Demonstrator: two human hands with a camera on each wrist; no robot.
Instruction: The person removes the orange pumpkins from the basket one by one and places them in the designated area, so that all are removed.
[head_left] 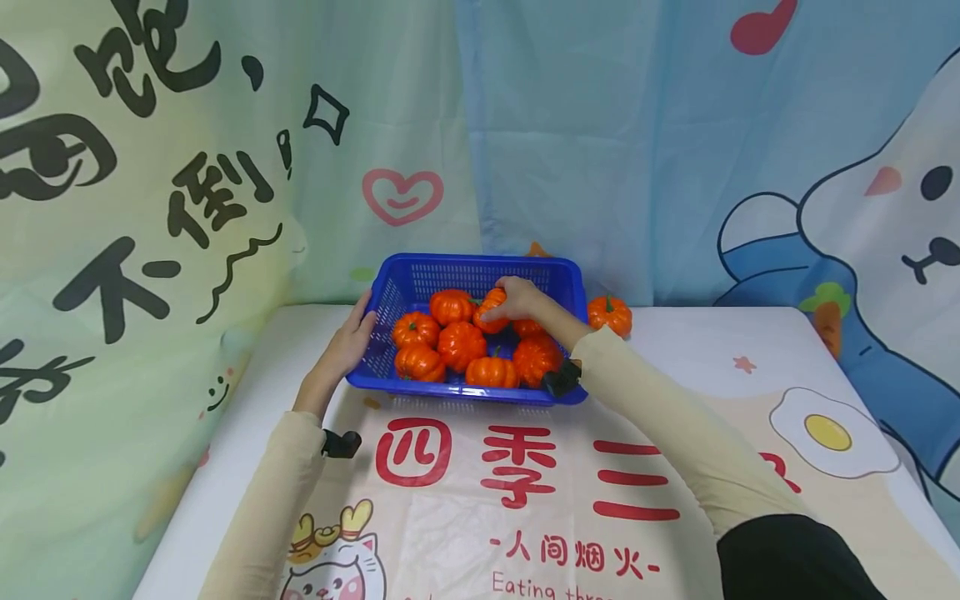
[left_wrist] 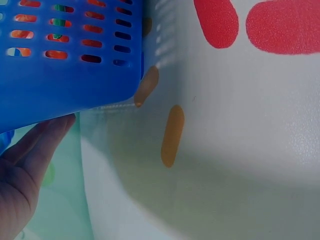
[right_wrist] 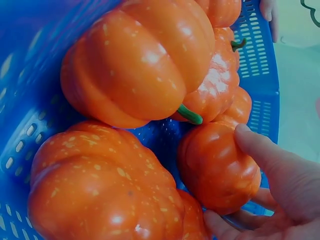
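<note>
A blue plastic basket [head_left: 480, 260] with slotted walls holds several small orange pumpkins, among them a ribbed one [head_left: 462, 345] near the middle. My right hand [head_left: 522, 300] reaches in over the right side and grips a pumpkin [right_wrist: 220, 165] between thumb and fingers; other pumpkins crowd around it. In the right wrist view, a large pumpkin with a green stem [right_wrist: 137, 65] and a speckled one [right_wrist: 100, 185] lie close by. My left hand [head_left: 349, 340] rests against the basket's left side, its fingers [left_wrist: 50, 145] fairly straight along the wall.
Just right of the basket sits another orange pumpkin [head_left: 610, 315] on the table. A printed cloth [head_left: 465, 517] with red characters covers the tabletop. Behind the basket hangs a pale blue-green curtain [head_left: 562, 150]. Both wrists wear small black cameras.
</note>
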